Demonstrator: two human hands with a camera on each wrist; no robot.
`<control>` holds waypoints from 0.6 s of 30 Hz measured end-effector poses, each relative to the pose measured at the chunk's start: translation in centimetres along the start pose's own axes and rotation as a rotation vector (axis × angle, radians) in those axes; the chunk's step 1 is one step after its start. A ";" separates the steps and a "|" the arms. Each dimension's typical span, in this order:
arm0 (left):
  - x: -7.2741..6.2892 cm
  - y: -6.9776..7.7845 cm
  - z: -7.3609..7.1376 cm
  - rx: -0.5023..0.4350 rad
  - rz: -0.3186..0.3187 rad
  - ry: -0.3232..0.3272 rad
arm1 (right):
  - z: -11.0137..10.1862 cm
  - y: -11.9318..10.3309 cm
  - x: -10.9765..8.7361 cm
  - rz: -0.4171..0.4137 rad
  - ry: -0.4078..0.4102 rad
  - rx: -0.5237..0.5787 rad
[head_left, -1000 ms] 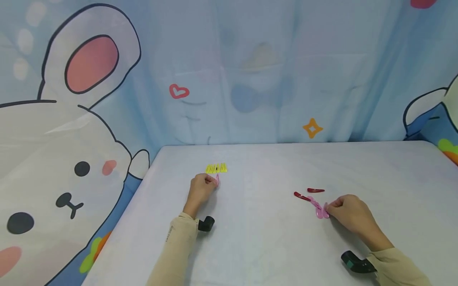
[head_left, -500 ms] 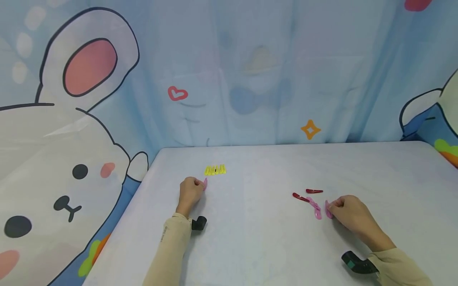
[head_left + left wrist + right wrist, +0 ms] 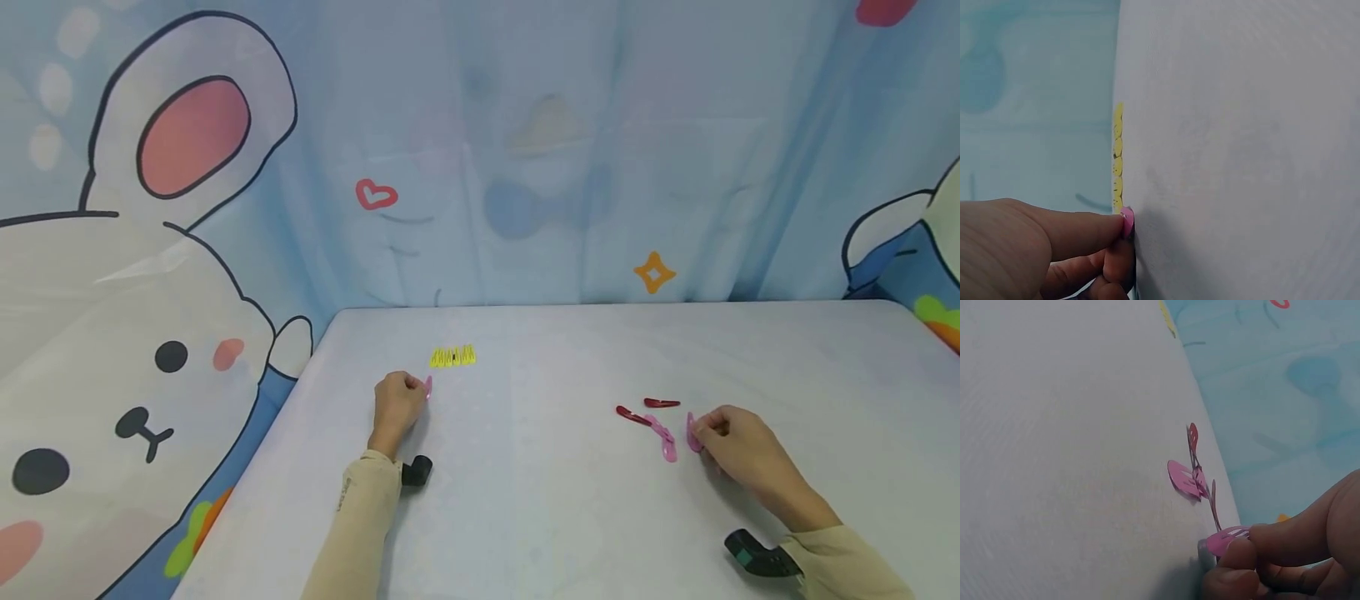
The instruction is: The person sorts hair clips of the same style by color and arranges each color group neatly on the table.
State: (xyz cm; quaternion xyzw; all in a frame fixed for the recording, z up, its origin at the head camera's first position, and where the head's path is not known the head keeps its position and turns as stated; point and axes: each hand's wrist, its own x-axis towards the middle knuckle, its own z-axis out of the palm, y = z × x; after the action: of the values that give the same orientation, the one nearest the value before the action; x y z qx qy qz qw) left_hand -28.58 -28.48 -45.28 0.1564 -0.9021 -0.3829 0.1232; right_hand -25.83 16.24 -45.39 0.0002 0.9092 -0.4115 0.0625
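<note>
My left hand (image 3: 397, 410) pinches a pink snap hair clip (image 3: 1127, 220) between thumb and fingertips, close in front of a row of yellow hair clips (image 3: 453, 356) laid side by side. On the right, my right hand (image 3: 741, 447) pinches another pink hair clip (image 3: 1225, 542), held just right of a small group of clips. That group has overlapping pink hair clips (image 3: 667, 450), a red hair clip (image 3: 632, 415) touching their upper end, and a second red hair clip (image 3: 662, 403) lying slightly apart behind.
Everything lies on a white-covered table (image 3: 525, 500). A blue cartoon curtain (image 3: 480, 150) hangs behind the far edge, with a large white printed character (image 3: 97, 333) at the left. Dark wrist cameras (image 3: 761, 557) stick out from both sleeves.
My left hand has shifted left and slightly back from the yellow row with its pink clip. My right hand has drawn its pink clip a little rightward, away from the other pink clips.
</note>
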 end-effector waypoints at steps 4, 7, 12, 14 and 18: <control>0.1 -0.3 -0.2 -0.005 0.002 -0.003 | 0.3 -0.3 0.1 -0.065 0.039 -0.015; 0.3 -0.4 -0.5 -0.006 -0.001 -0.015 | 0.7 -1.0 0.2 -0.126 0.040 0.012; 0.5 -0.4 -0.9 -0.019 -0.037 -0.035 | 1.5 -2.8 0.6 -0.151 -0.033 0.133; 0.6 -0.3 -0.9 -0.021 -0.048 -0.044 | 1.9 -3.6 0.8 -0.154 -0.048 0.157; 0.8 -0.3 -0.8 -0.020 -0.059 -0.053 | 2.7 -5.1 1.4 -0.161 -0.064 0.206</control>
State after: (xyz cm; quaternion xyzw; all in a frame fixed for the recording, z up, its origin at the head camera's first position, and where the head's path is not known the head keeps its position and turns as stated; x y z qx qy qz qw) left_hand -29.00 -29.53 -44.84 0.1717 -0.8961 -0.3994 0.0894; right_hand -27.21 10.82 -43.47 -0.0793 0.8568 -0.5061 0.0581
